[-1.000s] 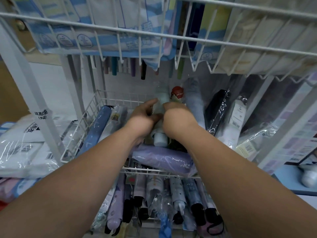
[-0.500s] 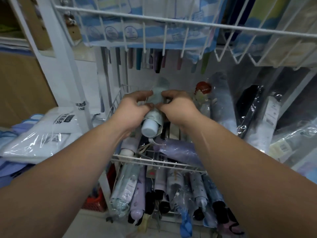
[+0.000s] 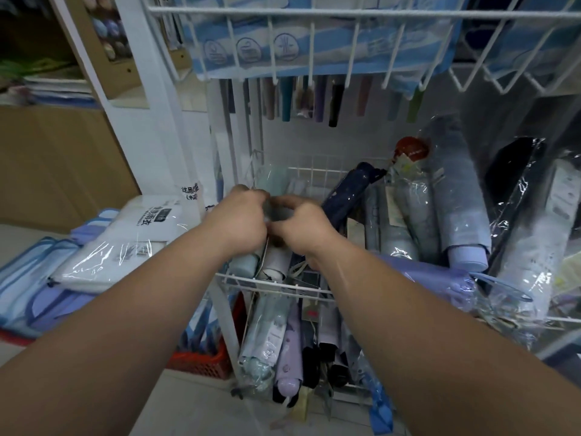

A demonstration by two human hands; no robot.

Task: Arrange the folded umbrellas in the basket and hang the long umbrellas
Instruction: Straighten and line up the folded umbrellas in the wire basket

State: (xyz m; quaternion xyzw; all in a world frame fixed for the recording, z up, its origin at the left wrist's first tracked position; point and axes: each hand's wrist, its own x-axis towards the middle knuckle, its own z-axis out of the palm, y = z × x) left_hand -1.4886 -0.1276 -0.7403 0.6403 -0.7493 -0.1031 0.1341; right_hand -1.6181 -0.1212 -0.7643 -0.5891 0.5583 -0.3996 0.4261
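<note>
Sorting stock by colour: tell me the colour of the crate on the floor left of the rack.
Red-orange crate, seen in the head view.

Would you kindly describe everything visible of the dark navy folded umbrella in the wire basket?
The dark navy folded umbrella is wrapped in glossy clear plastic and sprinkled with small pale dots. It lies tilted in the white wire basket, its upper end leaning on the back rim, its lower end hidden behind the right hand. Pale blue wrapped umbrellas lie beside it.

Lay stacked at left: clear-wrapped white raincoat packs (image 3: 132, 247), resting atop blue-trimmed folded packages (image 3: 37, 278). Stood below them, near the floor: a red plastic crate (image 3: 204, 361). Rose behind: a wooden cabinet (image 3: 56, 158) beside a white post (image 3: 151, 99).
</note>
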